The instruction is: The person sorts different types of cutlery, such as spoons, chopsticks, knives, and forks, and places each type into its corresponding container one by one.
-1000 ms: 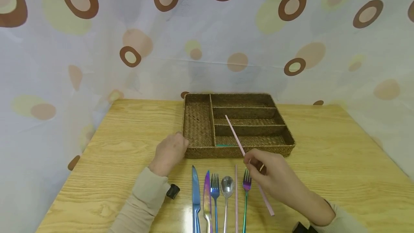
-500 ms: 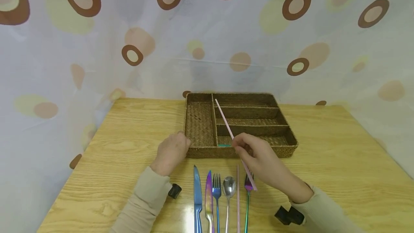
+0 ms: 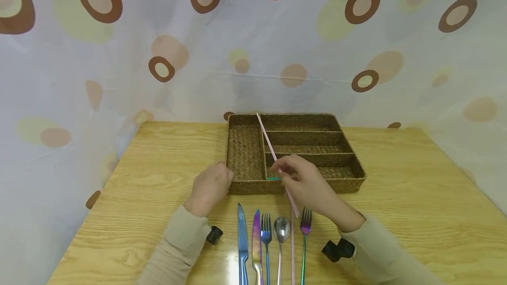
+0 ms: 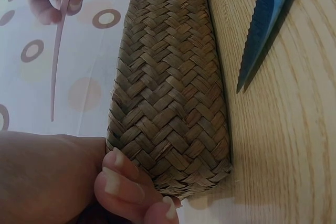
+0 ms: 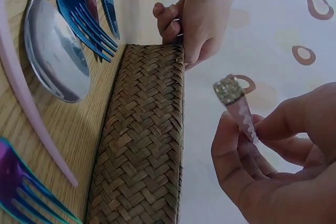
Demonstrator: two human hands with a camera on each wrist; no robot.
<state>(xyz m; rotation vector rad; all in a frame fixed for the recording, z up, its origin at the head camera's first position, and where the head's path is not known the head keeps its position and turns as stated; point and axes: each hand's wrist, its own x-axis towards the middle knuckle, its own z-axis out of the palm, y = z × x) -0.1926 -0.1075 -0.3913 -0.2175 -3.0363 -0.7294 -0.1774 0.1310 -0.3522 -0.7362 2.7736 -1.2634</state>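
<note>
A pink chopstick (image 3: 267, 137) slants over the woven cutlery tray (image 3: 245, 187), pinched between thumb and fingers of my right hand (image 3: 310, 184). Its thick end, in the right wrist view, has a glittery gold tip (image 5: 229, 89). The thin end points toward the back, above the divider beside the left compartment. My left hand (image 3: 210, 186) grips the tray's front left corner; its curled fingers (image 4: 123, 184) press the outer wall in the left wrist view. A thin teal item (image 3: 273, 178) shows in the front right compartment, mostly hidden by the front wall.
Cutlery lies in a row before the tray: a blue knife (image 3: 242, 232), a rainbow knife (image 3: 256, 241), a blue fork (image 3: 266, 230), a silver spoon (image 3: 281, 230), another pink chopstick (image 3: 292, 245) and a purple-green fork (image 3: 306, 223). A patterned cloth (image 3: 253, 87) hangs behind the table.
My right hand has carried the pink chopstick left and away from me, from above the purple-green fork to over the tray. The left hand keeps its grip on the corner.
</note>
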